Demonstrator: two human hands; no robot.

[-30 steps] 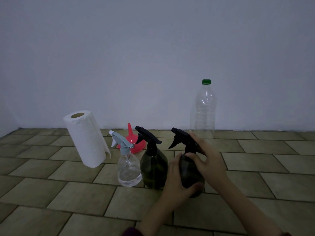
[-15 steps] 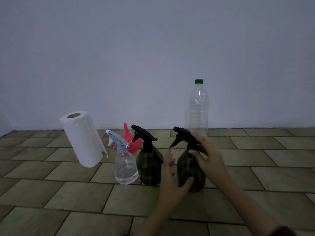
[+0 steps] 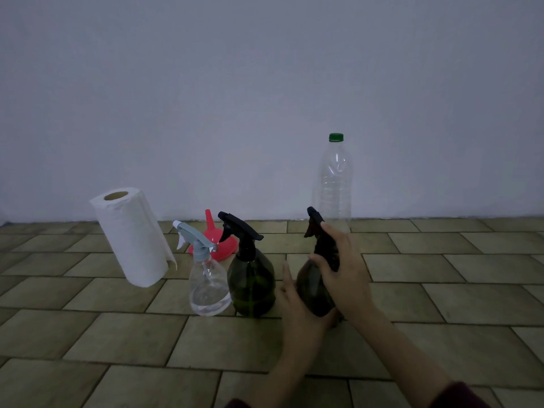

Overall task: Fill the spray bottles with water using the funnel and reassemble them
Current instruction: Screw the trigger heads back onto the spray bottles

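Hands clamp the dark brown plastic spray bottle standing on the tiled floor: left hand cupping its body, right hand gripping its black trigger head.

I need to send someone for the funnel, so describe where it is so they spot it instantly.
Start at the white paper towel roll standing on the tiled floor near the wall. Just right of it, behind the clear spray bottle with the grey trigger, lies the red plastic funnel, the only red thing there.
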